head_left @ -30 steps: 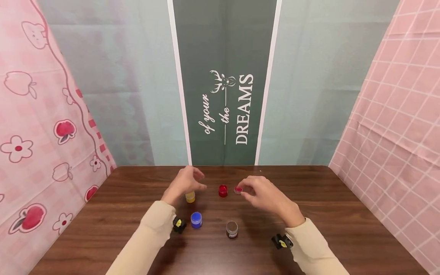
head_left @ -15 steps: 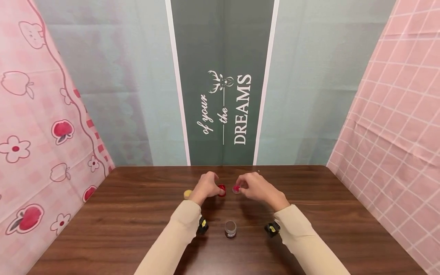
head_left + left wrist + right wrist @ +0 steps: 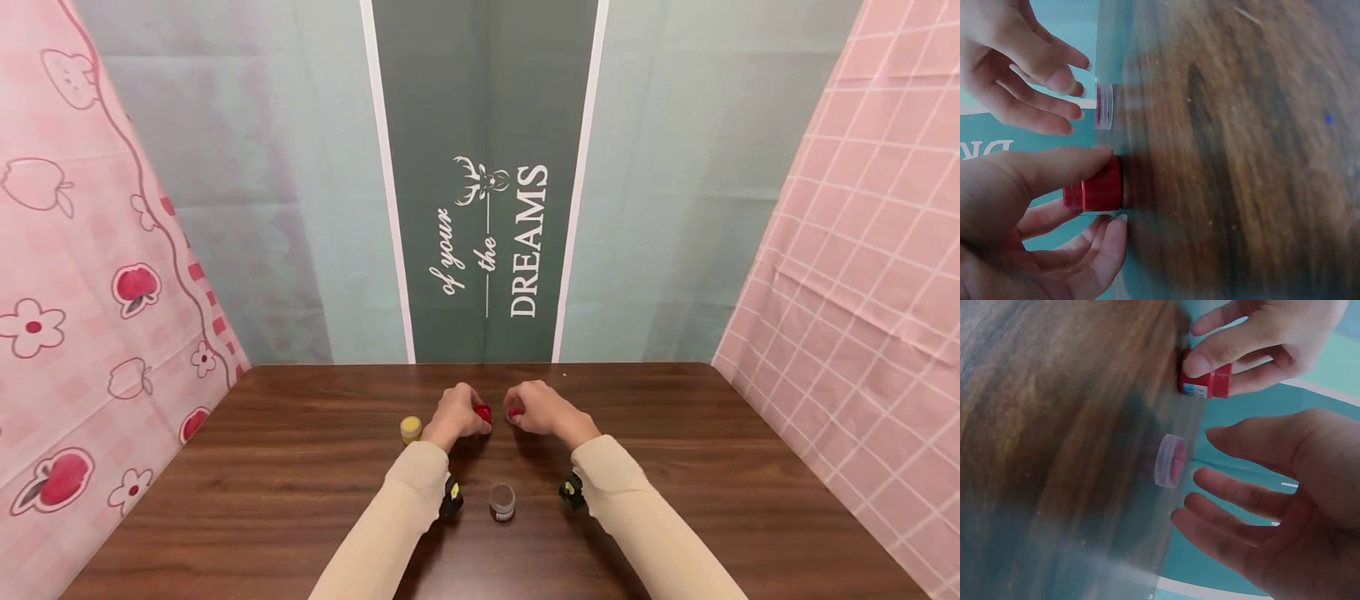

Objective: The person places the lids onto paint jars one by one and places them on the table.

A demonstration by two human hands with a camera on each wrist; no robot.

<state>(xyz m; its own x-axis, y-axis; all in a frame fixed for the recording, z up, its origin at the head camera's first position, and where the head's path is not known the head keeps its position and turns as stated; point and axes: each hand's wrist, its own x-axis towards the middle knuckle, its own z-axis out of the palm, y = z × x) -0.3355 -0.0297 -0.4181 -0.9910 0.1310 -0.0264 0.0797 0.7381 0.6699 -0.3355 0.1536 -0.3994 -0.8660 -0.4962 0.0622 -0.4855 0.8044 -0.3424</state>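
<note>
My left hand (image 3: 454, 410) grips a small red paint jar (image 3: 1102, 187) standing on the wooden table, thumb on one side and fingers on the other. Just right of it lies a clear ribbed lid (image 3: 1170, 460), its inner side stained pinkish red. My right hand (image 3: 1285, 500) hovers over that lid with thumb and fingers spread, fingertips a little apart from it. In the head view the right hand's fingers partly cover the lid (image 3: 514, 414).
A jar with a yellow top (image 3: 410, 428) stands left of my left hand. Nearer me, between the forearms, is a brown-topped jar (image 3: 502, 502). A patterned pink curtain (image 3: 90, 333) borders the left, a pink checked one (image 3: 847, 250) the right.
My left hand has moved right from beside the yellow jar and taken hold of the red jar. My right hand has shifted slightly left. The left arm now hides the blue jar.
</note>
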